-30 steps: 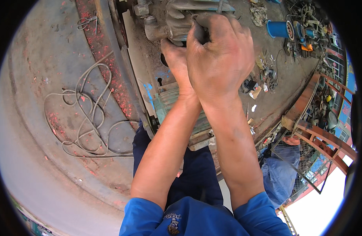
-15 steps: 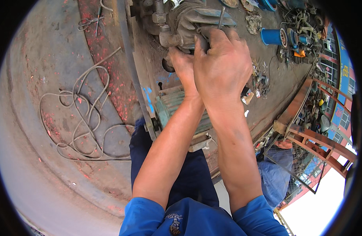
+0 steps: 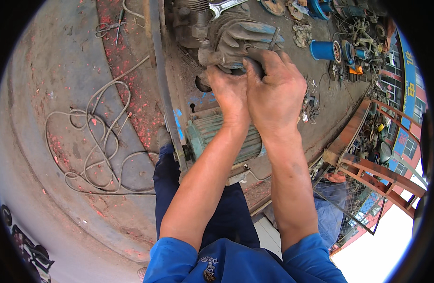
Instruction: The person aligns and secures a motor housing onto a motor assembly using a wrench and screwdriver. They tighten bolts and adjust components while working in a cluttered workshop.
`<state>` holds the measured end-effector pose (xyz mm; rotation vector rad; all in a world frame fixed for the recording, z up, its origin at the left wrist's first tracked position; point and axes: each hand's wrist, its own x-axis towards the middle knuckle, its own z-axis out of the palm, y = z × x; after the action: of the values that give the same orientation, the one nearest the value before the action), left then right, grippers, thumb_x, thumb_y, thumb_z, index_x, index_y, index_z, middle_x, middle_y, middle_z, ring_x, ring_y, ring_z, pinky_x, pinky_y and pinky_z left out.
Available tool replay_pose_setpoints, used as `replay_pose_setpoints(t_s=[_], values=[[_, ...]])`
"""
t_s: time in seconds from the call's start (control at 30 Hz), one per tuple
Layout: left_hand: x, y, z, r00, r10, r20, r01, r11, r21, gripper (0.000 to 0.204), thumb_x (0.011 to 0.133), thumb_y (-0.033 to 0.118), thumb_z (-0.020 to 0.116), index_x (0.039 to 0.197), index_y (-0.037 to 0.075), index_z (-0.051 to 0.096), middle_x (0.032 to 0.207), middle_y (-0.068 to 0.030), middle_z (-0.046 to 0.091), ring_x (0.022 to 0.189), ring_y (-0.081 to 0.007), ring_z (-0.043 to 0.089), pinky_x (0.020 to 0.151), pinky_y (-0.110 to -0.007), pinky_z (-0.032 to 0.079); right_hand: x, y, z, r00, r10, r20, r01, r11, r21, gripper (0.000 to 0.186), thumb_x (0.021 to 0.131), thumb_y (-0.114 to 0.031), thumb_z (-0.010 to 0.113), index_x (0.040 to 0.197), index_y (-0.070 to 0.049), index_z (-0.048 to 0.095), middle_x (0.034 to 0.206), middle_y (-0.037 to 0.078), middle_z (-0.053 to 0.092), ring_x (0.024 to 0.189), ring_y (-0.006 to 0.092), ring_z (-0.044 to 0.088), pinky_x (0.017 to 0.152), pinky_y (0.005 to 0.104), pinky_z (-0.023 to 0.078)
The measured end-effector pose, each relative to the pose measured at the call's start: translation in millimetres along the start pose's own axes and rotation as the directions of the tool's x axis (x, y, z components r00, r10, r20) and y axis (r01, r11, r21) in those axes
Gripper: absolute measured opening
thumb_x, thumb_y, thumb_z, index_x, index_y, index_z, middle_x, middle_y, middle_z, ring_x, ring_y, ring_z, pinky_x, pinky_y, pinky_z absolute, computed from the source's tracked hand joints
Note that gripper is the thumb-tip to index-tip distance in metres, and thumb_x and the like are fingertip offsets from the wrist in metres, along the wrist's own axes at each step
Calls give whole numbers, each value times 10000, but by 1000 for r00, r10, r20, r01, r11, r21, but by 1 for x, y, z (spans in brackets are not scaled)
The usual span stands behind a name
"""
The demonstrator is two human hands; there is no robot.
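Note:
A grimy, finned machine head [image 3: 233, 40] with blue paint traces sits ahead of me, and both my hands work at its near side. My right hand [image 3: 276, 92] is closed, thumb and fingers curled round a dark piece that is mostly hidden. A thin metal rod [image 3: 275, 37] sticks up beyond its knuckles; what it belongs to cannot be seen. My left hand [image 3: 228, 94] presses against the right one, low beside the pipe fitting [image 3: 210, 56]. Its fingers are hidden under the machine head and the right hand. Below my wrists lies a green ribbed motor [image 3: 205, 137].
A silver wrench [image 3: 226, 5] rests at the top of the machine. To the left, a long rope or cable [image 3: 103, 141] lies looped on the floor, with scissors [image 3: 102, 30] farther off. A blue spool [image 3: 323, 50] and scattered parts lie right. A rusty steel frame [image 3: 353, 127] stands beyond.
The view has shifted slightly, bringing more of the wrench into sight. My hands stay together at the machine head; the right hand and the rod sit a little farther right and lower in the picture.

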<state>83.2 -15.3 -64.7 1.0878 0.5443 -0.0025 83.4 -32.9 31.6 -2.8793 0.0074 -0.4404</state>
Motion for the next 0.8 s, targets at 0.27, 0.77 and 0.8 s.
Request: replay_pose_setpoints(t_s=[0.27,0.77,0.8], values=[[0,-18,1,1000,0,23,5,977,-212,496,816,115,809,1167,-57,504,1150,-161,567,1089,-237,527,986,-370,441,8,1,-5,979,-169,116,172,985,-20,203,771,-34,747,971,-55,717,891,143,660,790,365,650,685,429,535],[-3,11,3,1000,21,-22,-21,1000,9,498,824,92,825,1154,-75,492,1168,-160,591,1060,-196,560,954,-333,479,19,11,4,990,-111,-86,107,993,-48,240,718,-193,830,788,-88,625,729,88,623,641,315,632,536,412,504],[-3,10,4,999,13,-34,-10,998,67,498,827,91,822,1160,-75,490,1172,-158,592,1063,-194,559,958,-332,477,18,10,4,992,-101,-75,99,995,-30,240,724,-168,836,803,-71,631,743,101,632,654,324,634,553,411,500]])
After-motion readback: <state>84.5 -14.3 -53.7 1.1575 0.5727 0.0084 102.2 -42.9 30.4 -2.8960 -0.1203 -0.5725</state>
